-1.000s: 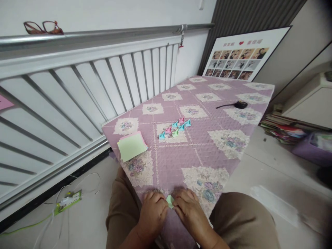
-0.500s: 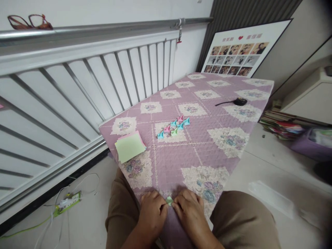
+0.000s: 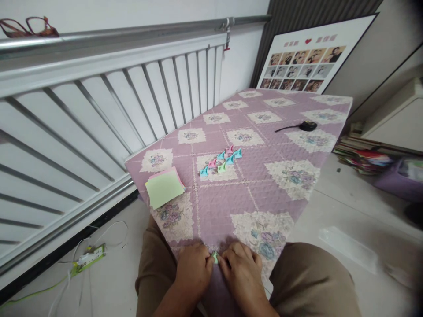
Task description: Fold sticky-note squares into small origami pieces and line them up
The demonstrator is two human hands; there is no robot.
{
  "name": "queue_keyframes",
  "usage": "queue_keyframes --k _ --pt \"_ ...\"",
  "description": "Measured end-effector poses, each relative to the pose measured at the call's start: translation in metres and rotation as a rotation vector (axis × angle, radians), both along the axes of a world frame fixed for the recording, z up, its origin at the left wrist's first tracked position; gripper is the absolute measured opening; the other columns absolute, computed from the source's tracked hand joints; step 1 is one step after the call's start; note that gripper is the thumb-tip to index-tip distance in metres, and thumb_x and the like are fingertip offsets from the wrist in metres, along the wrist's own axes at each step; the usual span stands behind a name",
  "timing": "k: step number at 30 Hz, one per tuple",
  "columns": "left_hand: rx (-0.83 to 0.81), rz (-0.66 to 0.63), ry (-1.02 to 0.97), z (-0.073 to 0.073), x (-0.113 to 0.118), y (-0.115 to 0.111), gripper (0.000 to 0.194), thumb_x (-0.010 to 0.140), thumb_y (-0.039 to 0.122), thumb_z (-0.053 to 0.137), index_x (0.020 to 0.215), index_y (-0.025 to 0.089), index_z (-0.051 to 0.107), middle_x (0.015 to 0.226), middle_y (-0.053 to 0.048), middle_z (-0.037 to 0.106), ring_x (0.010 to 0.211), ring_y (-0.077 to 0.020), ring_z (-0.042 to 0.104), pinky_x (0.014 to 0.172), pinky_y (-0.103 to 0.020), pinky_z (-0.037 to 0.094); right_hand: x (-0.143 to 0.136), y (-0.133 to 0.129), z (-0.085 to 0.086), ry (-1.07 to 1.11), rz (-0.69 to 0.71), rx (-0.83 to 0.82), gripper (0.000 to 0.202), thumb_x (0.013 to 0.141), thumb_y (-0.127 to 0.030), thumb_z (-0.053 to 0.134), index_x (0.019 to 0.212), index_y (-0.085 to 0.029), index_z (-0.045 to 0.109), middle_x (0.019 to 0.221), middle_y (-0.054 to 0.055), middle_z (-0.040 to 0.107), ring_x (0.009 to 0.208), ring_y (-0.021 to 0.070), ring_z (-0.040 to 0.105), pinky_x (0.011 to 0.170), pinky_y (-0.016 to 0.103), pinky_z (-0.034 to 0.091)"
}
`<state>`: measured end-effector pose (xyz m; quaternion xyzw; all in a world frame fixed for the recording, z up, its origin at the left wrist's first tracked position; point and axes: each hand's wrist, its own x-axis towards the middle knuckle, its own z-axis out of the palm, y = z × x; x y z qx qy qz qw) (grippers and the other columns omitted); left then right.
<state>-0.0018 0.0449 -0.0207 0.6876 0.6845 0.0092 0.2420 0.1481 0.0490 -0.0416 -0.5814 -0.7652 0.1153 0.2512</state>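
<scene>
A small folded piece of light green paper (image 3: 215,257) is pinched between my two hands at the near edge of the table. My left hand (image 3: 194,268) has its fingers curled, thumb and forefinger on the paper's left side. On the right side, my right hand (image 3: 243,268) grips it with bent fingers. Several small folded paper pieces (image 3: 221,167) in blue, pink and green lie in a cluster farther up the table. A stack of square paper sheets (image 3: 164,189), light green on top, rests at the table's left edge.
The table's floral purple cloth (image 3: 218,211) spreads ahead. A black object with a cord or strap (image 3: 308,126) lies at its far right. Radiator (image 3: 132,97) and pipe border the left side; glasses (image 3: 29,27) sit on the pipe. A power strip (image 3: 89,259) is on the floor.
The green paper between my fingertips looks narrower and its shape has changed. Both hands remain in nearly the same place, while the view has shifted slightly.
</scene>
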Motion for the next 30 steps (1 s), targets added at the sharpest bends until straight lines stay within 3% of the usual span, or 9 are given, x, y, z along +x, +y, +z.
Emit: queue_keyframes --k 8,15,20,30 --pt "-0.140 -0.005 0.026 0.007 -0.004 0.013 0.017 0.085 0.032 0.048 0.086 0.021 0.061 0.087 -0.003 0.066 0.081 -0.0206 0.060 0.067 -0.030 0.035 -0.001 0.003 0.000 0.006 -0.013 -0.002 0.023 0.083 -0.030 0.056 0.061 -0.025 0.057 0.070 0.002 0.059 0.075 0.0214 0.053 0.070 0.039 0.030" --pt "-0.185 -0.087 0.037 0.019 -0.009 0.024 0.017 0.082 0.036 0.055 0.086 0.022 0.064 0.090 -0.004 0.069 0.085 -0.0227 0.062 0.069 -0.030 0.038 0.000 0.001 0.000 -0.009 -0.077 -0.018 0.017 0.080 -0.034 0.060 0.068 -0.025 0.055 0.076 0.001 0.058 0.081 0.0235 0.052 0.074 0.040 0.032" --pt "-0.188 -0.131 0.034 0.017 -0.012 0.027 0.021 0.082 0.038 0.055 0.088 0.021 0.066 0.091 -0.006 0.070 0.085 -0.0239 0.064 0.068 -0.030 0.039 0.001 -0.001 -0.004 -0.028 -0.133 0.046 0.017 0.079 -0.039 0.061 0.073 -0.025 0.053 0.089 0.004 0.058 0.090 0.0265 0.051 0.078 0.042 0.033" --pt "-0.153 -0.160 0.026 0.011 -0.017 0.025 0.022 0.080 0.038 0.056 0.091 0.023 0.066 0.091 -0.006 0.069 0.085 -0.0233 0.063 0.068 -0.029 0.041 0.010 -0.005 -0.009 -0.010 -0.090 -0.019 0.009 0.076 -0.026 0.064 0.078 -0.026 0.055 0.105 0.004 0.059 0.104 0.0267 0.050 0.082 0.042 0.035"
